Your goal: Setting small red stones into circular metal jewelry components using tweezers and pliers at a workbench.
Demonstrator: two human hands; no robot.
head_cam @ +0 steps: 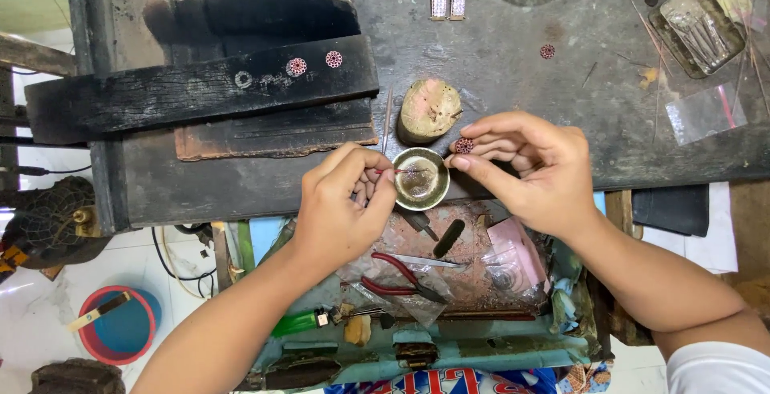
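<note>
A: Holding was confirmed on both sides. Our right hand [529, 173] pinched a small round red-stoned disc [464, 145] between thumb and forefinger, the other fingers curled behind it.

B: And the left hand [341, 201]?

A: We had it closed on a thin red-tipped stick [393, 171], fingers narrow, pinched near the stick's rear end.

B: Where did the disc lie from the stick?

A: Up and to the right of the tip, near but apart. The stick's long axis ran almost level, left to right, with its tip over the small metal bowl [420, 179]. The disc stood just above the bowl's right rim, face toward us.

B: Which hand was nearer the bowl?

A: Both were close. We judged the stick tip nearer, since it reached over the bowl's inside, while the disc sat at the rim's edge. Whether the tip touched the bowl's contents could not be told.

B: Other items?

A: A pink-and-tan lump [429, 109] stood just behind the bowl. Two similar discs [314, 62] rested on the charred wood bar [200, 89] well to the left. Red-handled pliers [397, 278] lay in the tray [449, 346] below our hands.
</note>
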